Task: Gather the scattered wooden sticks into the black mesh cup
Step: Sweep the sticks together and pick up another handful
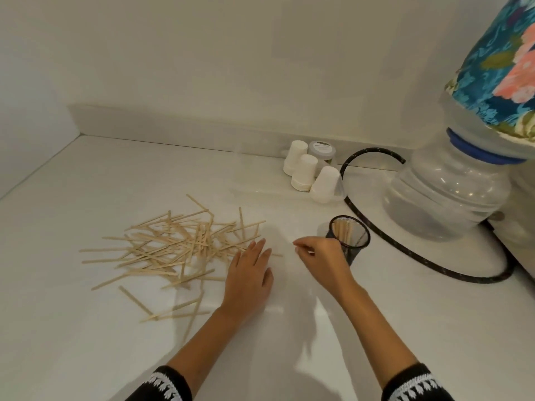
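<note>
A white desk (86, 328) fills the view; the scattered wooden sticks (173, 247) lie in a loose heap toward 9 o'clock of centre, with a few strays trailing off toward 7 o'clock. The black mesh cup (348, 238) stands upright at about 3 o'clock of the heap, apart from it, and several sticks already stand inside it. The left hand (249, 276) lies palm down on the desk at the heap's 4 o'clock edge, its fingers (257, 247) spread flat and holding nothing, the tips touching the nearest sticks; the right hand (321, 259) sits just at 9 o'clock of the cup, its fingers (301, 245) drawn narrow in a pinch; whether they hold a stick I cannot tell. Behind the cup, toward 12 o'clock, stand stacks of white paper cups (307, 175); a black cord (405, 250) curves round the cup's far side; a clear water bottle (448, 189) under a floral cover (503, 68) stands at 2 o'clock.
</note>
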### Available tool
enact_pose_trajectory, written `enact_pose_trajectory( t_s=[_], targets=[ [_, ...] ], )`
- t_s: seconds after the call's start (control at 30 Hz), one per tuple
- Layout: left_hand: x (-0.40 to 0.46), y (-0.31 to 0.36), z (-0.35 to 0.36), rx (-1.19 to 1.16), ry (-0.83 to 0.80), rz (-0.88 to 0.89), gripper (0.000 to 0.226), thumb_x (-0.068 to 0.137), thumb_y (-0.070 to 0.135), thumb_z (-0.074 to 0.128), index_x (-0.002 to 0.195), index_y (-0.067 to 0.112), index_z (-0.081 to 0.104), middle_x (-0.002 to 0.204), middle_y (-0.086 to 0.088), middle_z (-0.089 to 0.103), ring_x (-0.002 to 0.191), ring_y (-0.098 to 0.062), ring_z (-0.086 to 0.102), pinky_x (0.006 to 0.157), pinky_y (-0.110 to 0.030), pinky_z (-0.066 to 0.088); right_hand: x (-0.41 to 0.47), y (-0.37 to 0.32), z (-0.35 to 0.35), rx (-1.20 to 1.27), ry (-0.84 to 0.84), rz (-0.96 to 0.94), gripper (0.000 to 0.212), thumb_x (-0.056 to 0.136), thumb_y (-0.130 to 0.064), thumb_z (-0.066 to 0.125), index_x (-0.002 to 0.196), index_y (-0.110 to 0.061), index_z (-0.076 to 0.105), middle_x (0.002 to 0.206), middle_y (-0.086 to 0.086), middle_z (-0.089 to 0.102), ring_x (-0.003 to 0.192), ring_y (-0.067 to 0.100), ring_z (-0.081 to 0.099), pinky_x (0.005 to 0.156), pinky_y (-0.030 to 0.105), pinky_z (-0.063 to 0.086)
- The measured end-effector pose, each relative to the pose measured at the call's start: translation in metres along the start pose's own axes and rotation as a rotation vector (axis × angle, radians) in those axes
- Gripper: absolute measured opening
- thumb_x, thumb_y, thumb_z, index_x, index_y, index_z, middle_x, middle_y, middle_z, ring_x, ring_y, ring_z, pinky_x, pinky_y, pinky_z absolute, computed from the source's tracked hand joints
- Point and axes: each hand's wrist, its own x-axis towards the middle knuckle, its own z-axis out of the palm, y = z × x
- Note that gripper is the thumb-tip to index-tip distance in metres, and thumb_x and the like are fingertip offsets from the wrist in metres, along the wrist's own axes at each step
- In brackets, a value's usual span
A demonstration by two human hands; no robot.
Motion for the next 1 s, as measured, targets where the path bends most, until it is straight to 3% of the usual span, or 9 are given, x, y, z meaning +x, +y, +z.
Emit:
enact_pose_trajectory(
  t_s=[0.1,0.23,0.33,0.47,0.6,0.7,0.8,0.9,1.0],
  targets=[
    [-0.013,-0.042,-0.022,0.019,-0.001,-0.060,0.047,0.094,0.021,0.045,0.140,0.011,0.045,0.153,-0.007,0.033,0.143,-0.024,0.027,0.115,-0.045,0.020,-0.006,-0.012,0.039,-0.011,-0.123,0.074,0.035,0.091,-0.022,0.060,0.124,-0.011,0.061,0.127,0.007,0.063,0.114,0.020,0.059,0.099,0.026,0.041],
    [-0.025,-0.096,-0.049,0.093,-0.036,-0.185,0.052,0.093,0.027,0.039,0.141,0.008,0.042,0.152,-0.013,0.034,0.142,-0.031,0.026,0.114,-0.049,0.022,-0.007,-0.024,0.081,-0.007,-0.214,0.171,0.072,0.089,-0.046,0.057,0.146,-0.009,0.030,0.155,0.007,0.029,0.143,0.020,0.024,0.116,0.030,0.018],
    [-0.035,-0.130,-0.066,0.140,-0.029,-0.241,0.069,0.085,0.038,0.019,0.135,0.002,0.049,0.146,-0.019,0.041,0.137,-0.040,0.035,0.109,-0.053,0.028,0.002,-0.037,0.107,-0.105,-0.196,0.230,0.097,0.083,-0.064,0.052,0.150,-0.006,0.013,0.159,0.012,0.010,0.147,0.025,0.006,0.119,0.043,0.008],
    [-0.042,-0.158,-0.076,0.176,-0.056,-0.206,0.070,0.086,0.040,0.017,0.134,0.003,0.051,0.145,-0.019,0.042,0.134,-0.042,0.038,0.105,-0.055,0.033,0.020,-0.052,0.125,-0.139,-0.187,0.275,0.115,0.071,-0.081,0.043,0.150,-0.006,0.007,0.159,0.015,0.005,0.147,0.027,0.003,0.118,0.048,0.002],
    [-0.045,-0.171,-0.072,0.213,-0.113,-0.176,0.071,0.089,0.044,0.006,0.145,0.012,0.037,0.156,-0.011,0.026,0.144,-0.033,0.023,0.113,-0.050,0.022,0.029,-0.063,0.141,-0.128,-0.217,0.248,0.131,0.051,-0.098,0.026,0.151,-0.016,0.005,0.159,0.016,0.001,0.147,0.029,-0.003,0.117,0.050,0.001],
    [-0.045,-0.174,-0.068,0.205,-0.116,-0.173,0.069,0.090,0.044,0.007,0.145,0.013,0.037,0.156,-0.010,0.026,0.144,-0.032,0.022,0.113,-0.051,0.022,0.031,-0.070,0.150,-0.135,-0.234,0.209,0.127,0.048,-0.099,0.032,0.151,-0.028,0.005,0.159,0.015,-0.002,0.147,0.030,-0.006,0.116,0.052,-0.001],
    [-0.045,-0.176,-0.067,0.186,-0.114,-0.173,0.062,0.094,0.042,0.015,0.143,0.014,0.039,0.155,-0.010,0.029,0.143,-0.032,0.025,0.112,-0.052,0.023,0.027,-0.075,0.158,-0.227,-0.264,0.149,0.109,0.061,-0.090,0.042,0.149,-0.034,0.011,0.159,0.013,0.000,0.147,0.032,-0.003,0.116,0.052,0.001],
    [-0.045,-0.178,-0.064,0.162,-0.103,-0.182,0.058,0.095,0.041,0.021,0.143,0.015,0.039,0.155,-0.008,0.030,0.144,-0.030,0.024,0.113,-0.051,0.021,0.022,-0.079,0.164,-0.249,-0.144,0.099,0.068,0.086,-0.064,0.045,0.144,-0.029,0.034,0.154,0.012,0.024,0.144,0.029,0.017,0.116,0.050,0.016],
    [-0.045,-0.178,-0.064,0.164,-0.092,-0.179,0.063,0.093,0.044,0.012,0.145,0.017,0.037,0.156,-0.006,0.027,0.144,-0.028,0.022,0.114,-0.049,0.019,0.018,-0.083,0.164,-0.280,-0.015,0.012,0.037,0.095,-0.037,0.048,0.128,-0.023,0.056,0.129,0.004,0.055,0.124,0.023,0.047,0.104,0.041,0.036]
  ],
)
